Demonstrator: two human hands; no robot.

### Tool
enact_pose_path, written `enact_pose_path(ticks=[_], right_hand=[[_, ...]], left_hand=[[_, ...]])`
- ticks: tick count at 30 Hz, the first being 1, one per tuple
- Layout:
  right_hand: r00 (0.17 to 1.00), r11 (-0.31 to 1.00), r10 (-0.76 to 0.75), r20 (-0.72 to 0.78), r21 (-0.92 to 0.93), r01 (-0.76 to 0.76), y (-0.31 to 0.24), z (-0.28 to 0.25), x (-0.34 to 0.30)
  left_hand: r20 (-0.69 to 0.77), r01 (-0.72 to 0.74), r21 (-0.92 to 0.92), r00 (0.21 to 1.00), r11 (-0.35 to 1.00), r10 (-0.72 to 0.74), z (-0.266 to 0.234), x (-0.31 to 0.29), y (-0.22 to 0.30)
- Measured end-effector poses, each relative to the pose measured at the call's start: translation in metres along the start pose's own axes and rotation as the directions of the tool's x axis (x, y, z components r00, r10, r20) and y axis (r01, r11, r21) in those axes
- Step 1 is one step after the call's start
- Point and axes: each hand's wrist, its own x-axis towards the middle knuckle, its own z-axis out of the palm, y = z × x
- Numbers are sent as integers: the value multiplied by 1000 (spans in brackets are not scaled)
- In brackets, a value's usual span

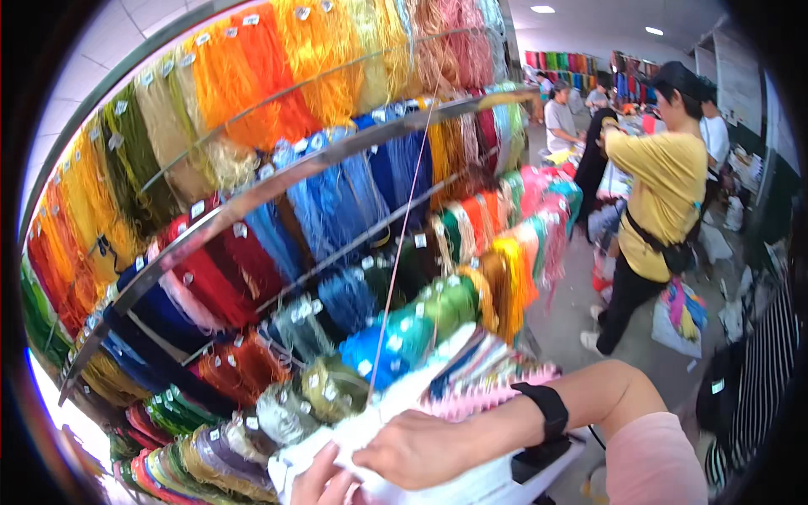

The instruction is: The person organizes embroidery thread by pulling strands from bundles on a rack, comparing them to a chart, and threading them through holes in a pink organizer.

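Note:
White cloth (484, 488) lies in front of me, under and around both hands. My right hand (412, 450), with a black band on its wrist, reaches in from the right and rests on the cloth with its fingers curled closed; what they hold is hidden. Close beside it at the lower edge, my left hand (324, 484) shows bent, closed fingers and is partly cut off by the frame. A thin pinkish thread (396, 286) runs taut from just beyond my right hand up to the rack. Past the right hand lies a striped, multicoloured bundle with a pink edge (480, 379).
A metal rack (324, 156) hung with skeins of coloured yarn (320, 63) fills the left and front. On the right, a person in a yellow shirt (661, 185) stands in the aisle near a bag of coloured material (677, 320). Other people work farther back.

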Motion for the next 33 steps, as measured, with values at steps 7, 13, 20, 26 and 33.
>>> enact_pose_path(ticks=[7, 13, 20, 26, 33], right_hand=[[967, 972, 233, 106, -22, -232, -110, 61, 4], [878, 869, 478, 5, 144, -474, -155, 64, 17], [668, 633, 727, -160, 535, -560, -158, 49, -13], [554, 595, 796, -245, 491, -636, -166, 37, -54], [366, 431, 886, -286, 210, -878, -156, 15, -118]], left_hand=[[262, -97, -676, 895, 730, 362, -40, -59, -57], [157, 34, -770, 978, 637, 137, -89, -114, -102], [76, 79, -995, 995, 55, -61, -130, -152, -150], [102, 63, -975, 980, -215, -173, -173, -176, -171], [71, 35, -908, 995, -417, -70, -205, -194, -184]])
